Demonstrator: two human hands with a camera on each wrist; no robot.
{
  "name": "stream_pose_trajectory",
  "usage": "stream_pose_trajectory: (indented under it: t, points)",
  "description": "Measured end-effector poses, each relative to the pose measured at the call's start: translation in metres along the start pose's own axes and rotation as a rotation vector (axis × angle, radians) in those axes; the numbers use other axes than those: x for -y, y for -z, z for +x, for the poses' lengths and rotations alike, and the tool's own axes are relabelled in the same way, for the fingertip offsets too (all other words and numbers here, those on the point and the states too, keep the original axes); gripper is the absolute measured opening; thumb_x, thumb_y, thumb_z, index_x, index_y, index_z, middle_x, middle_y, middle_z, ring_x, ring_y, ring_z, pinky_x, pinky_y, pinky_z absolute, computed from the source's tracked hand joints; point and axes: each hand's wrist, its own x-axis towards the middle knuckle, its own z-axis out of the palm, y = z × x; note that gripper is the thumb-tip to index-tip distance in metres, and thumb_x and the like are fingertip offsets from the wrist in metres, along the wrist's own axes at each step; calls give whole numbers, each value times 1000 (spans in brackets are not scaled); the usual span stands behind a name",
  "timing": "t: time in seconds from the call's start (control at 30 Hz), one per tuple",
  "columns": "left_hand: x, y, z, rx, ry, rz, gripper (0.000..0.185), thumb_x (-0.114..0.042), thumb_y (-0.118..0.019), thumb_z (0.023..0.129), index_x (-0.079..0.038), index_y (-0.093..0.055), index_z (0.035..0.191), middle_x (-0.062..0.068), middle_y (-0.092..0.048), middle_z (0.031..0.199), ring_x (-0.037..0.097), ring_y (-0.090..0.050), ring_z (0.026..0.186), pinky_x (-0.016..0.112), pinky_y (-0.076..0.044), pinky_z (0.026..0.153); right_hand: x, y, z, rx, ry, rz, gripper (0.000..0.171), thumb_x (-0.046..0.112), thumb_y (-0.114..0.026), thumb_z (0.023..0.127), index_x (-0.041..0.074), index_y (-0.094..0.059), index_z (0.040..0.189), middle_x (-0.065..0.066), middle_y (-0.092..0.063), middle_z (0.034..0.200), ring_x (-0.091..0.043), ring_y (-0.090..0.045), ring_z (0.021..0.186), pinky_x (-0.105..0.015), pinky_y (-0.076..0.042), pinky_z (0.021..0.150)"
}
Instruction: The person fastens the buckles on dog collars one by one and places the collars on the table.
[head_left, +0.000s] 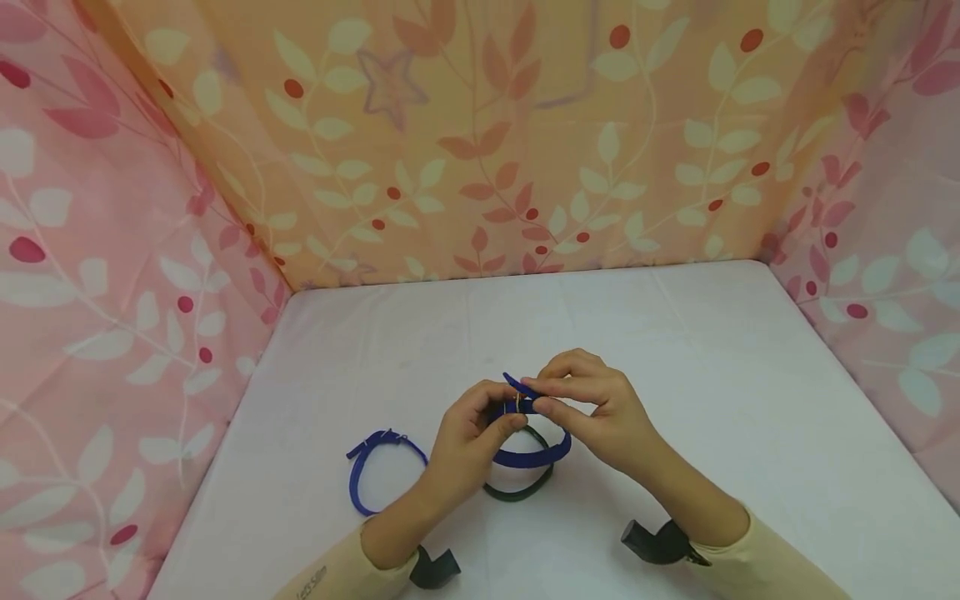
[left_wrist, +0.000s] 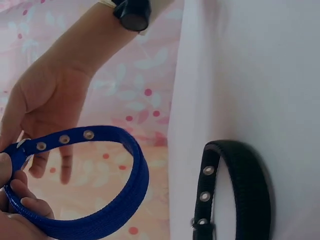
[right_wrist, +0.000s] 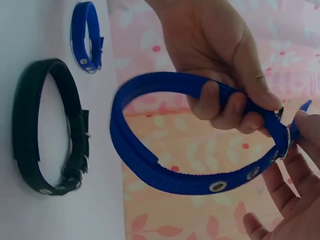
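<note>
A blue pet collar [head_left: 531, 458], bent into a loop, is held up above the white table between both hands. My left hand [head_left: 467, 435] grips the band beside its metal buckle [right_wrist: 287, 141], fingers curled around the strap in the right wrist view. With thumb and fingertips, my right hand [head_left: 600, 407] pinches the strap's pointed tip [right_wrist: 303, 111], which sticks out past the buckle. Metal eyelets [left_wrist: 64, 139] line the thinner part of the strap. Beneath the hands, a dark green collar [head_left: 516, 496] rests on the table as a closed loop.
Another blue collar [head_left: 356, 477], buckled into a loop, lies to the left of my left forearm, which partly overlaps it. The white tabletop [head_left: 697, 350] is bordered by floral curtains [head_left: 480, 150] at the back and both sides. Black wrist cameras [head_left: 656, 542] sit on the cuffs.
</note>
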Motion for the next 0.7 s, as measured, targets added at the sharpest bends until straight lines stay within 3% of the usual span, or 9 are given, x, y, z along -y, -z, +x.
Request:
stream_pose_trajectory:
  t: [0.13, 0.43, 0.53, 0.7]
  points:
    - [-2, 2, 1, 7, -43, 1, 17, -7, -67, 99, -5, -66, 116, 11, -63, 109, 17, -63, 98, 26, -58, 87, 1, -1, 0, -18, -21, 24, 31, -3, -82, 84, 13, -80, 111, 4, -72, 101, -17, -61, 103, -27, -53, 81]
    - [-1, 3, 2, 25, -37, 18, 21, -10, -68, 99, -6, -66, 119, 9, -63, 113, 20, -65, 104, 30, -59, 92, 6, 10, 1, -15, 11, -141, 33, 2, -86, 79, 23, -76, 101, 12, -68, 96, -13, -58, 103, -29, -48, 89]
    - [-1, 2, 1, 15, -33, 26, 22, -10, -69, 98, -5, -66, 119, 9, -64, 114, 19, -64, 103, 28, -58, 92, 7, 12, 2, -9, 8, -107, 34, -2, -84, 78, 21, -70, 99, 8, -67, 101, -14, -59, 104, -27, -50, 91]
    - [-1, 0, 0, 35, -6, 2, 23, -10, -69, 98, -5, -65, 120, 8, -64, 115, 17, -64, 102, 28, -58, 92, 10, 13, 0, -38, -13, 39, 36, -12, -79, 78, 14, -68, 100, 0, -66, 103, -17, -59, 103, -25, -53, 91]
